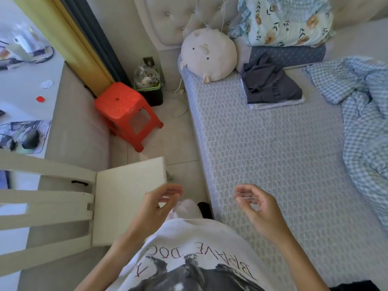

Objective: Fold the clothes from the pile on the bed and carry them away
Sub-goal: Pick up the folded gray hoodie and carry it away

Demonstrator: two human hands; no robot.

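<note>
A small stack of folded clothes [270, 86], dark grey on top with a pale piece underneath, lies near the head of the bed [262, 154]. My left hand [159, 203] hovers in front of my chest above the floor beside the bed, its fingers loosely curled and holding nothing. Over the near edge of the mattress my right hand [255, 206] hangs the same way, fingers relaxed and empty. Both hands are far from the folded stack.
A checked blue quilt [361, 114] is bunched on the bed's right side. A round pig plush [207, 55] and floral pillows [283, 22] sit at the headboard. On the floor stand a red stool [123, 110] and a bin [149, 87]; a white chair [84, 202] is at my left.
</note>
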